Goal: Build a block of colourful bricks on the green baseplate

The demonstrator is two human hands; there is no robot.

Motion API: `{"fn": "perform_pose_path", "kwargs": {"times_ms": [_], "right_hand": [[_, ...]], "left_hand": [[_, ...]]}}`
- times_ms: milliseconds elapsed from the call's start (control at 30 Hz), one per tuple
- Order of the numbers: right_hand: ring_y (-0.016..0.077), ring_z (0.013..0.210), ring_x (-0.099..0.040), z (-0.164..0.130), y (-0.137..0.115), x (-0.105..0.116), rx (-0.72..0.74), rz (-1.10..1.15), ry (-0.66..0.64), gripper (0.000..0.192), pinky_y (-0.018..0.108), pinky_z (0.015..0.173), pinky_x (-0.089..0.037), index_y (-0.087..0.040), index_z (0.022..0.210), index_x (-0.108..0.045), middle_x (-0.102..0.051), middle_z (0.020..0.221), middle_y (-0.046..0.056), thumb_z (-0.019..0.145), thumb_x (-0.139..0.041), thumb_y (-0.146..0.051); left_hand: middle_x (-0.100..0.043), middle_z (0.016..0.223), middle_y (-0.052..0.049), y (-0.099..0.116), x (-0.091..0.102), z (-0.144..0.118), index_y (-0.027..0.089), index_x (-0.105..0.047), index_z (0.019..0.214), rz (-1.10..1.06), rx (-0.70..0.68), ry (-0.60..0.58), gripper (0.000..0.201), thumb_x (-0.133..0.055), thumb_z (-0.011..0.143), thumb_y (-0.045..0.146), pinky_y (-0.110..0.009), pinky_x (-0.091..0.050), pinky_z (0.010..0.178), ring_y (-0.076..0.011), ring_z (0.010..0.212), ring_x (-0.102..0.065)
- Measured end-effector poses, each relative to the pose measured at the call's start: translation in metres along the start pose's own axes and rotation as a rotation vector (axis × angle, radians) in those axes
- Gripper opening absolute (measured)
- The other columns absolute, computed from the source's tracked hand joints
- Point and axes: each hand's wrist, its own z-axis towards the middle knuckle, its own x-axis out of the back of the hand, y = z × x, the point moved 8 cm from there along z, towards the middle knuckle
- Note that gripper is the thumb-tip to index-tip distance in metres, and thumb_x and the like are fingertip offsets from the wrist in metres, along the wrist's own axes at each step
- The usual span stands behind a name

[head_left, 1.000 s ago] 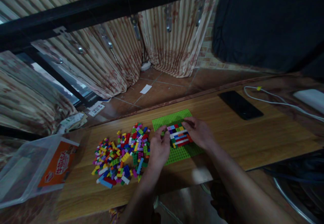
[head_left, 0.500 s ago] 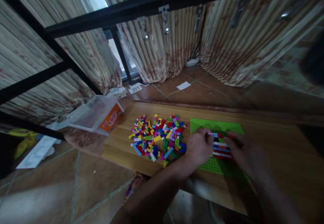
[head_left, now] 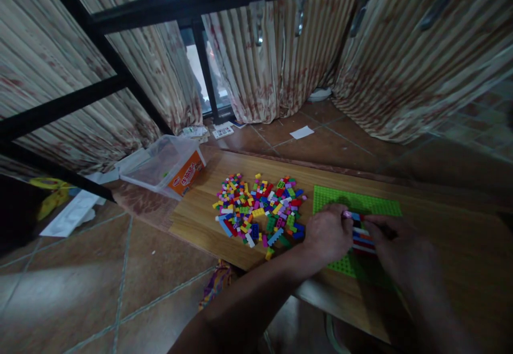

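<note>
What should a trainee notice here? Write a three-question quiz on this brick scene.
1. True or false: both hands rest on the green baseplate.
2. Which lies nearest the loose brick pile? A) black phone B) clear plastic tub C) white cable
3. Fill in: the left hand pinches a ____ brick at the striped brick build.

Key
1. True: the right hand is on it too.
2. B
3. Pink: pink brick.
</note>
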Motion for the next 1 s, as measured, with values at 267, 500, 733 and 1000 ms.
{"fn": "perform_pose_path", "kwargs": {"times_ms": [267,500,733,1000], "right_hand": [[0.0245,0.079,-0.064,-0.004,-0.008,0.006,-0.002,0.026,0.025,0.031,0.037,0.074,-0.048,-0.022,0.085,-0.070,-0.070,0.090,0.007,0.082,-0.051,-0.047],[0.0258,0.084,-0.068,-0.012,-0.015,0.015,-0.092,0.096,0.086,0.031,0.036,0.077,-0.051,-0.023,0.090,-0.071,-0.074,0.093,0.006,0.083,-0.054,-0.048],[0.0237,0.088,-0.069,-0.017,-0.023,0.004,-0.106,0.250,0.053,0.027,0.036,0.080,-0.052,-0.025,0.092,-0.072,-0.074,0.095,0.003,0.083,-0.059,-0.047],[0.0187,0.087,-0.068,-0.037,-0.083,-0.020,0.281,0.301,-0.096,0.017,0.031,0.080,-0.051,-0.025,0.090,-0.070,-0.072,0.091,0.002,0.091,-0.057,-0.036]], "left_hand": [[-0.070,0.107,-0.011,-0.002,0.000,0.000,0.017,-0.063,0.115,-0.047,0.020,0.010,0.034,-0.042,0.092,0.031,-0.036,-0.053,0.088,-0.0248,0.098,-0.066],[-0.073,0.104,-0.008,-0.005,0.028,0.006,0.017,-0.065,0.115,-0.118,0.025,0.053,0.032,-0.051,0.089,0.029,-0.033,-0.053,0.087,-0.0204,0.088,-0.068],[-0.074,0.096,-0.005,-0.016,0.066,0.009,0.018,-0.070,0.102,-0.218,0.010,0.193,0.024,-0.050,0.089,0.023,-0.029,-0.053,0.083,-0.0175,0.085,-0.068],[-0.072,0.087,-0.004,-0.051,0.118,0.013,0.015,-0.069,0.100,-0.445,0.031,0.458,0.022,-0.055,0.087,0.025,-0.023,-0.052,0.069,-0.0135,0.074,-0.065]]}}
